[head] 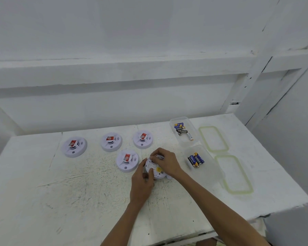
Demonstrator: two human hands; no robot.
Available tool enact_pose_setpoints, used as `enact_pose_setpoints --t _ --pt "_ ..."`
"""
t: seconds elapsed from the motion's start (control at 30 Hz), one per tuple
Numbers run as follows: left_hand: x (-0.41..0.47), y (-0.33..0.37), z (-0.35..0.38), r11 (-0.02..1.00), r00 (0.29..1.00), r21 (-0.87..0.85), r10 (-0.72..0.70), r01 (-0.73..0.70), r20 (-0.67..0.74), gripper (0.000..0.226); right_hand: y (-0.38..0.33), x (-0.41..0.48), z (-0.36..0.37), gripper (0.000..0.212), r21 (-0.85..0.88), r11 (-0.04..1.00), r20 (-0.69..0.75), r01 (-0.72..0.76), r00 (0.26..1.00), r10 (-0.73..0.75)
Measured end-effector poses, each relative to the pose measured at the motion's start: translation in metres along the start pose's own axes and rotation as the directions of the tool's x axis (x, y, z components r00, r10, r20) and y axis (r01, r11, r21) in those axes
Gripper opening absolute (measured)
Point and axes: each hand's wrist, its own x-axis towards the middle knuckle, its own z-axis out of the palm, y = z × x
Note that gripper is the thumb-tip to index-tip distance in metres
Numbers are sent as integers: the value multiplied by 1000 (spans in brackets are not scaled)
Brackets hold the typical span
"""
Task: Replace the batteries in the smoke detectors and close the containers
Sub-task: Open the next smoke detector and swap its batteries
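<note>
White plastic detector [156,172], likely light, slick, mid-desk; rim best for grip: left hand [142,180] clamped there, right hand [167,163] curled round far edge.

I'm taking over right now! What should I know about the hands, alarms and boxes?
Left hand grips the flipped detector by its near side; right hand grips its far edge.
Four other detectors lie face up nearby.
The far container and near container are open, batteries inside, lids beside them.
Left: finish this one, close both containers. Others done? Cannot tell.
</note>
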Motion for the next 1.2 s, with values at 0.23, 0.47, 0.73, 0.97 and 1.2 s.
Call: enact_pose_setpoints --t 0.23,0.47,0.73,0.97,1.2 --pt "0 0 0 1000 1000 17 10 -9 -16 60 0 -3 10 33 121 990 -58 -69 995 77" --pt "-2 5 -1 999 1000 40 3 -2 -10 48 -3 -5 7 34 212 972 -42 -102 993 113" --pt "-1 1 -1 999 1000 35 2 -1 -12 55 -6 1 -4 31 93 991 74 -92 994 85" --pt "-5 11 -3 1000 1000 -20 -8 8 0 42 -16 24 -28 25 14 1000 -139 -9 990 10" --pt "-5 14 -5 1000 1000 -22 -7 7 1 42 -2 53 -80 26 -74 996 -412 -56 911 21"
